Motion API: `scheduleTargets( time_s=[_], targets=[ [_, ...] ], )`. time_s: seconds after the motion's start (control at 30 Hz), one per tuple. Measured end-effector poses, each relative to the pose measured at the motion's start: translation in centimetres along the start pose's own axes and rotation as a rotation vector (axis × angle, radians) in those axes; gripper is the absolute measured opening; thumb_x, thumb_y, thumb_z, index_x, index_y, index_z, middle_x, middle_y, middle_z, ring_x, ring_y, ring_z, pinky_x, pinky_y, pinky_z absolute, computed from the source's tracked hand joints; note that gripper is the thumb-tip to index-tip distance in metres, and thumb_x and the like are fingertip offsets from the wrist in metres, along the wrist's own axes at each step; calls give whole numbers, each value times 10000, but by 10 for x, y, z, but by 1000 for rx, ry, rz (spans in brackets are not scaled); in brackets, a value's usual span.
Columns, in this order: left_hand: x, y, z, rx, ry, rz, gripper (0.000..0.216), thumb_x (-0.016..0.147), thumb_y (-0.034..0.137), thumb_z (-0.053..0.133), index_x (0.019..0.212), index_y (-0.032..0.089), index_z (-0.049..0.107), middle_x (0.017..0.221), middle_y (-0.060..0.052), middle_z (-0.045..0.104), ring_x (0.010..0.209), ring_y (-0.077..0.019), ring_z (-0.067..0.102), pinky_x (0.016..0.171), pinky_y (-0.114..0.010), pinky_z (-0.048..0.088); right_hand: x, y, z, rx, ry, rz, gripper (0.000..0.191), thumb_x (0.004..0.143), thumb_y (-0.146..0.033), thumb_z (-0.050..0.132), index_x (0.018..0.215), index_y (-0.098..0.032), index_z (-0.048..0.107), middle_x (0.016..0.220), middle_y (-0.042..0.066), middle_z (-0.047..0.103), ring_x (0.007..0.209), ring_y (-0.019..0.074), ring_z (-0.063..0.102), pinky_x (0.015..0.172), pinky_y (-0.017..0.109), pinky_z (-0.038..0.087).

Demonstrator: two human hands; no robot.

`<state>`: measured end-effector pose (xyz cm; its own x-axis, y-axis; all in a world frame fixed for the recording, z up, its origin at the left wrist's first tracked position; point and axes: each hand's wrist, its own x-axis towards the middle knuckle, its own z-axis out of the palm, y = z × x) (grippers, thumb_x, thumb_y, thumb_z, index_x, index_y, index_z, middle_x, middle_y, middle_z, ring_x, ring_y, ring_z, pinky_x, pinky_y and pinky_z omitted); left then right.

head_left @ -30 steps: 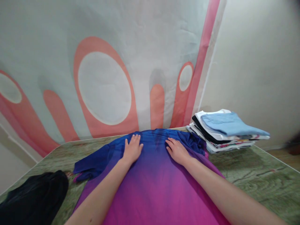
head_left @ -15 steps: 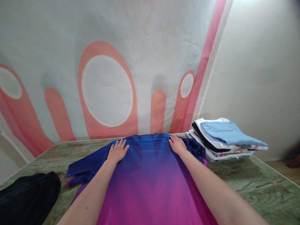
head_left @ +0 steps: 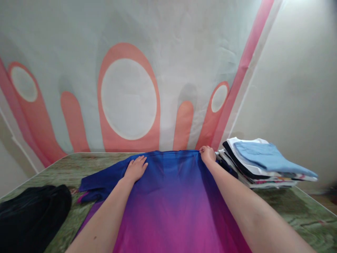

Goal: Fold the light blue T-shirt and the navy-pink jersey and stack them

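1. Left hand (head_left: 136, 168): fully open, palm down, fingers spread, pressed flat on the blue part of the gradient shirt (head_left: 171, 207); nothing gripped.
2. Right hand (head_left: 207, 154): fingers curled at the far right corner of the same shirt, apparently pinching its far edge; grip too small in view to confirm.
3. Both forearms: stretched forward over the shirt from the near edge of the view, one on each side of its midline.
4. Gradient shirt: spread flat on the table (head_left: 295, 211), magenta at the near end, shading to dark blue at the far end; far edge straight between the two hands; one blue sleeve lying out to the left, past the left hand.
5. Black garment (head_left: 31, 211): bunched on the near left of the table, just beside that sleeve, apart from both hands.
6. Table: green marbled surface, visible left and right of the shirt.
7. Stack of folded clothes (head_left: 263, 165): far right of the table, just beside the right hand; light blue piece on top, white and black layers beneath.
8. Banner (head_left: 129, 98): behind the table's far edge, pale with coral arches and white ovals.
9. Plain wall (head_left: 297, 88): right of the banner, behind the stack.
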<state>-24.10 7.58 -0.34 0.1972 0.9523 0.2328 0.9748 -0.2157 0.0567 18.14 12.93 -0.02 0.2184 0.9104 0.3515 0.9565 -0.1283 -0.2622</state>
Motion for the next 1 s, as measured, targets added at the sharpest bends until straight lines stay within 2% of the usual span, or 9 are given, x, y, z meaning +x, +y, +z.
scheduleTargets(
  time_s=[0.1, 0.2, 0.27, 0.37, 0.43, 0.5, 0.77, 0.9, 1.0],
  targets=[
    [0, 3, 1, 5, -9, -12, 491, 971, 384, 304, 1404, 196, 440, 1490, -82, 392, 1385, -245, 328, 1113, -480, 262, -11, -10, -3, -19, 9, -30, 328, 899, -190, 399, 975, -210, 718, 1070, 134, 646, 1002, 258, 571, 824, 355, 430],
    [0, 6, 1, -7, 11, -19, 484, 975, 341, 280, 1393, 170, 454, 1496, -94, 381, 1402, -243, 295, 1107, -457, 277, -31, -27, -2, -14, -1, -126, 397, 923, -183, 331, 1124, -191, 673, 1199, 150, 601, 1123, 265, 518, 930, 371, 389],
    [1, 10, 1, -35, -8, -7, 505, 981, 375, 255, 1407, 173, 436, 1503, -96, 368, 1409, -248, 277, 1104, -466, 279, -47, -42, 2, 2, -36, -237, 404, 946, -265, 340, 1253, -228, 600, 1334, 98, 539, 1229, 237, 453, 1016, 349, 335],
    [2, 14, 3, -50, -82, 14, 583, 966, 519, 233, 1455, 230, 363, 1534, -72, 305, 1424, -276, 232, 1108, -550, 218, -66, -59, 9, 20, -193, -402, 524, 964, -492, 289, 1417, -268, 426, 1500, 29, 374, 1375, 223, 295, 1112, 397, 218],
    [3, 14, 6, -34, -109, 2, 620, 950, 579, 217, 1474, 264, 321, 1553, -55, 256, 1433, -289, 199, 1102, -597, 177, -71, -62, 13, 19, -306, -435, 621, 958, -582, 178, 1480, -268, 303, 1555, 14, 261, 1430, 223, 182, 1139, 451, 136],
    [5, 12, 8, -17, -116, -26, 636, 942, 604, 198, 1481, 281, 302, 1560, -45, 233, 1437, -290, 184, 1099, -607, 168, -70, -58, 14, 14, -356, -408, 655, 951, -606, 113, 1499, -272, 244, 1570, 3, 211, 1447, 214, 129, 1146, 465, 95],
    [9, 7, 6, 1, -111, -51, 620, 943, 580, 234, 1480, 277, 307, 1556, -39, 247, 1432, -292, 203, 1105, -585, 185, -56, -35, 14, 15, -302, -345, 648, 966, -567, 165, 1486, -203, 295, 1560, 72, 231, 1440, 237, 169, 1140, 481, 127],
    [4, 7, 0, 8, -24, -30, 528, 964, 412, 269, 1412, 193, 439, 1520, -74, 337, 1418, -266, 252, 1113, -509, 243, -58, -34, 14, 36, -237, -352, 571, 976, -490, 238, 1450, -201, 375, 1527, 70, 319, 1417, 238, 244, 1137, 469, 178],
    [0, 7, -6, -20, 36, 48, 497, 967, 312, 238, 1367, 168, 496, 1461, -79, 438, 1395, -213, 313, 1128, -419, 253, -60, -30, 10, 64, -190, -358, 513, 988, -386, 223, 1392, -185, 466, 1492, 66, 389, 1386, 196, 312, 1138, 384, 227]
  ],
)
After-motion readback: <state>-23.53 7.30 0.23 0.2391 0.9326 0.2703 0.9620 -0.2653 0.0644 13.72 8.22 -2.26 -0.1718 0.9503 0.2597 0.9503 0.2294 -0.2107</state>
